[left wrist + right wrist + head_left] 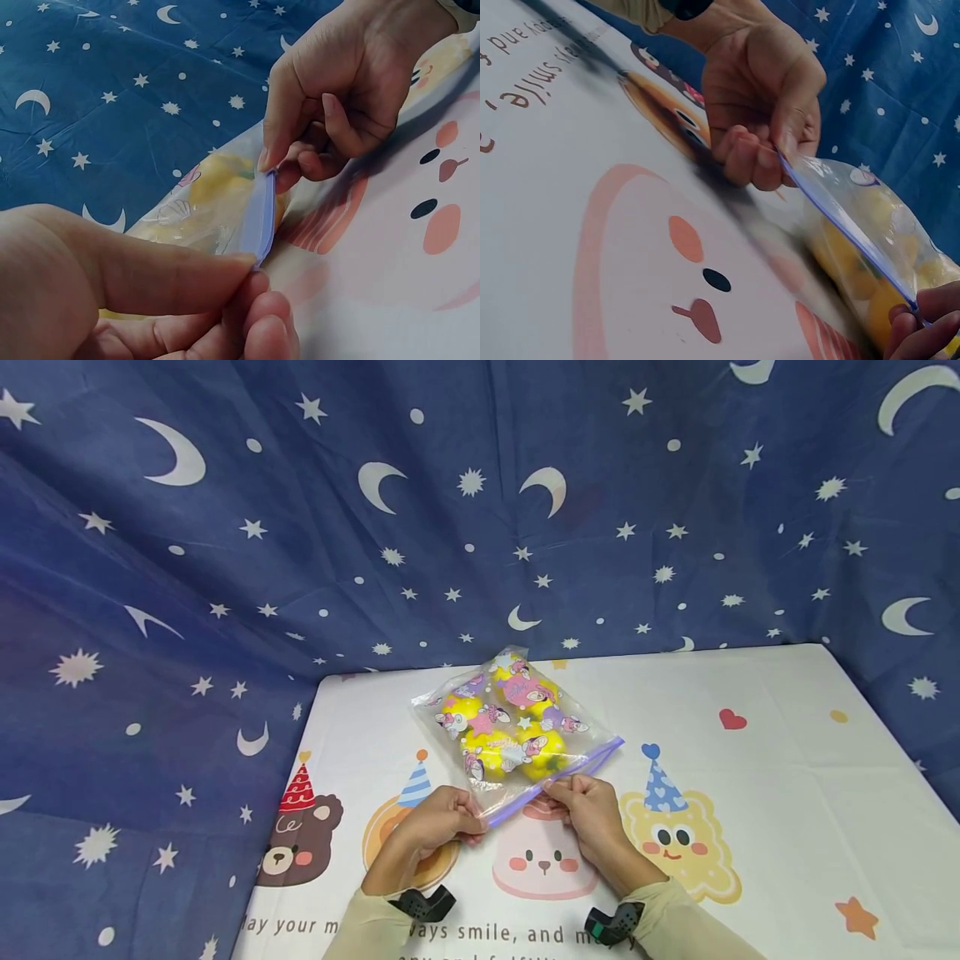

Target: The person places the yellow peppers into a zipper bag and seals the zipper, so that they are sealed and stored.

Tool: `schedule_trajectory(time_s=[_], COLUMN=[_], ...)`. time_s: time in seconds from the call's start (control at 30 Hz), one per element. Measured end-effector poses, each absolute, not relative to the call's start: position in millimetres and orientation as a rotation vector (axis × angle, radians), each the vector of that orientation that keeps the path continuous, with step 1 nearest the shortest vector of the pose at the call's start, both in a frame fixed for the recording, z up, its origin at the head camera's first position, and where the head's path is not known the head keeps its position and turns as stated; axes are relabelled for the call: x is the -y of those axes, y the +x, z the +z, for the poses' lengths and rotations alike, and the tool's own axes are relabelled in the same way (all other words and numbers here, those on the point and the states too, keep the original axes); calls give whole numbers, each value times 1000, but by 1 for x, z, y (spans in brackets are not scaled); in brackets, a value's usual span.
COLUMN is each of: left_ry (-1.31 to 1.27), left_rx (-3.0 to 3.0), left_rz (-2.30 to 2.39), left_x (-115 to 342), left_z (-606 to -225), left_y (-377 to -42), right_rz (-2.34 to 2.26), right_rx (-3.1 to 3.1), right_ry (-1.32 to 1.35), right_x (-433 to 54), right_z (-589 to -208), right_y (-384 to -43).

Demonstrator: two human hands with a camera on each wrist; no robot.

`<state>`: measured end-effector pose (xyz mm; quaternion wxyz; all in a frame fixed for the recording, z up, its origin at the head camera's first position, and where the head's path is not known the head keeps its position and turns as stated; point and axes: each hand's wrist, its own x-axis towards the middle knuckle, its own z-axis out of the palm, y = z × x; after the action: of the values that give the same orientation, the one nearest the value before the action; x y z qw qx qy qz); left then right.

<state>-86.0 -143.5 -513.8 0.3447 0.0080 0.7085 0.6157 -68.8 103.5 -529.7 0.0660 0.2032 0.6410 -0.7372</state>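
Note:
A clear zip bag [498,795], printed with pink and purple cartoon figures, lies on the table with its purple zip strip [603,756] toward me. Inside show several yellow rounded things [487,752], with a bit of green on some. My left hand [444,817] pinches the near left end of the strip between thumb and fingers. Farther along the same edge, my right hand [592,814] pinches the strip with its thumb and forefinger. The right wrist view shows the zip strip [840,217] stretched straight between both hands.
A white tablecloth [780,818] with cartoon prints and lettering covers the table. Behind it and at the left hangs a dark blue curtain [450,510] with white moons and stars. A black band [423,904] sits on each wrist.

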Motion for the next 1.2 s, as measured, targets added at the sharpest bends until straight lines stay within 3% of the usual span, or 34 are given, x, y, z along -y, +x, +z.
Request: schedule_trajectory(time_s=[0.87, 1.2], left_ry=[38, -4], left_rx=[-1800, -1742], left_rz=[1591, 1615], left_x=[163, 154], left_z=[-511, -511], left_y=[-92, -89], right_rz=[-2189, -2194], right_rx=[-1987, -1834], right_ry=[761, 656], right_x=[-135, -144], right_z=[-532, -532], right_y=[-87, -87])
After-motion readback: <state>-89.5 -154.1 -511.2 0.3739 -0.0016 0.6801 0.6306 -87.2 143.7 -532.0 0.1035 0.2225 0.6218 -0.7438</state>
